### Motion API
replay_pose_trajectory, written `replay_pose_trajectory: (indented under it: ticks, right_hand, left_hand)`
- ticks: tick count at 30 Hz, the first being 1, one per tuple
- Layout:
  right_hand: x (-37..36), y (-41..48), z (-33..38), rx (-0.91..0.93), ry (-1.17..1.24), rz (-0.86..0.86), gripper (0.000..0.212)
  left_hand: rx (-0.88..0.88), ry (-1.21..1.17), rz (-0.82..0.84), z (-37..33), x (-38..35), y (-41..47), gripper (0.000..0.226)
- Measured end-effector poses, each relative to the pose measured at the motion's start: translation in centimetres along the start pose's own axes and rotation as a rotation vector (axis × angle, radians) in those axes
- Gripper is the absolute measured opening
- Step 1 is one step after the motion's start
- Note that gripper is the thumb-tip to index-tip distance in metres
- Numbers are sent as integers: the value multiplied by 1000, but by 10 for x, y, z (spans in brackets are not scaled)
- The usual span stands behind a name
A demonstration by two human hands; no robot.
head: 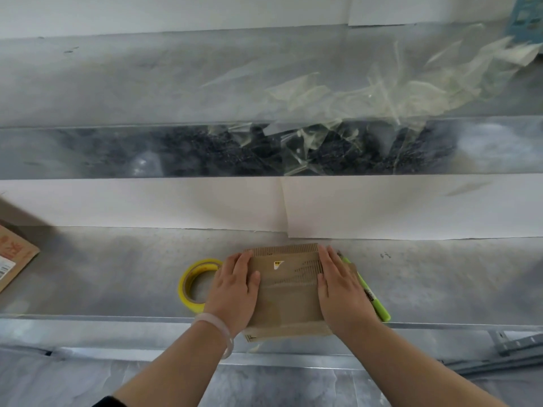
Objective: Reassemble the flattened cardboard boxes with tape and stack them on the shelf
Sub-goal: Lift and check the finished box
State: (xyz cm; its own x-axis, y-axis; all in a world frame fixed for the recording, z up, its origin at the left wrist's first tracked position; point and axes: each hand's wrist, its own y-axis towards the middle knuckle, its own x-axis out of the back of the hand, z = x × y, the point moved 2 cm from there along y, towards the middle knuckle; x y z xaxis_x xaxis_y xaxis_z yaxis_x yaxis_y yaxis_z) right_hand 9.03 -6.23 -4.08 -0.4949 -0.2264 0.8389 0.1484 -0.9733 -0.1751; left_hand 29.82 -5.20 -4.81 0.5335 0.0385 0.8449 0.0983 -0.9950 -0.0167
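Note:
A small brown cardboard box [289, 292] lies on the grey metal shelf [117, 277], close to its front edge. My left hand [235, 292] presses flat on the box's left side, fingers straight. My right hand [342, 289] presses flat on its right side in the same way. A roll of yellow tape [194, 283] lies on the shelf just left of my left hand, touching nothing I hold. A green cutter or marker [371, 298] lies under and beside my right hand, partly hidden.
Another brown cardboard box [11, 259] with a label sits at the far left of the shelf. White paper sheets [382, 207] line the shelf's back. On the upper shelf, crumpled clear tape scraps [367, 98] lie at the right.

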Motion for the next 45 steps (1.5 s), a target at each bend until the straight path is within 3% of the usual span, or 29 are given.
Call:
replay_pose_trajectory:
  ticks: [4, 8, 12, 16, 17, 20, 23, 26, 29, 32, 35, 37, 40, 45]
  right_hand:
    - [-4, 7, -4, 16, -78, -8, 62]
    - [-4, 9, 6, 33, -268, 1, 63]
    - [-7, 7, 10, 69, -222, 61, 68]
    - [-19, 7, 8, 87, -332, 64, 104]
    - [-20, 9, 8, 76, -315, 67, 102]
    - [-14, 14, 9, 25, -117, 99, 65]
    - [-10, 12, 4, -22, 115, 90, 63]
    - [-13, 7, -2, -211, 425, 34, 74]
    - [-15, 4, -2, -306, 447, 28, 72]
    - [-1, -7, 8, -246, 443, -52, 64]
    - [23, -28, 13, -175, 545, -176, 63]
    - [39, -42, 14, -98, 591, -244, 61]
    - [56, -53, 14, 21, 662, -283, 68]
    - [62, -51, 3, 78, 694, -275, 88]
  left_hand:
    - [-44, 2, 56, 7, -3, 10, 41]
    - [-153, 206, -7, 2, -3, 9, 55]
    - [-154, 301, 50, -14, -12, -4, 70]
    - [-244, 422, 78, -9, -22, -6, 70]
    - [-238, 424, 78, -9, -23, -4, 71]
    - [-245, 412, 72, -7, -21, 1, 82]
    - [-224, 121, 36, -1, -21, -3, 77]
    - [-7, -190, -103, -1, -16, -13, 66]
    - [122, -280, -62, -3, -17, -17, 75]
    - [144, -396, -115, -9, -2, -22, 77]
    - [101, -495, -283, -19, 18, -35, 68]
    - [105, -592, -365, -28, 27, -42, 76]
    - [215, -704, -321, -40, 34, -47, 89]
    - [-46, -786, -275, -45, 48, -53, 70]
